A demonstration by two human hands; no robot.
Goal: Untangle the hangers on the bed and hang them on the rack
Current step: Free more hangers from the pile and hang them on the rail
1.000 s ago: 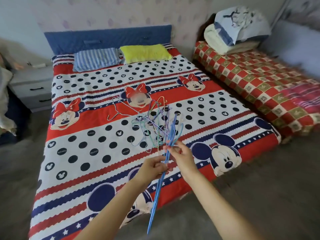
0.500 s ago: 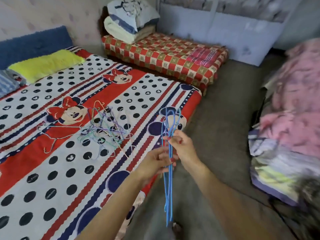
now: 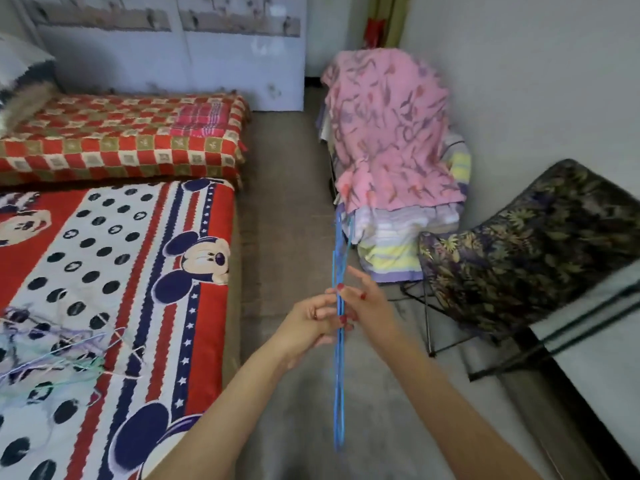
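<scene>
Two bare forearms reach forward from the bottom edge, meeting over a grey floor [image 3: 287,237]. The left hand [image 3: 308,323] and the right hand [image 3: 367,303] both grip a thin bundle of blue hangers [image 3: 338,375], held upright and seen almost edge-on. The left fingers are curled around the wires from the left; the right thumb and lower fingers pinch them from the right, while the right index finger sticks out loose. Nails are painted red. The bundle hangs below the hands toward the floor and rises above them in front of a pile of cloth; its hooks are too blurred to make out.

To the left lies the bed [image 3: 214,271], covered in a red, white and navy cartoon-mouse spread. On it, near the left edge, sits the tangled pile of hangers [image 3: 59,348], thin pastel wires, partly cut off by the frame.

To the right stands a folding chair [image 3: 526,258] with dark leaf-print fabric, its right part cut off.

Further back, a pink patterned blanket [image 3: 391,133] drapes over a stack of striped folded cloths; whatever supports them is hidden. Behind the bed lies a mattress with a red checked cover [image 3: 121,147], and a pale wardrobe [image 3: 173,64] stands against the far wall.
</scene>
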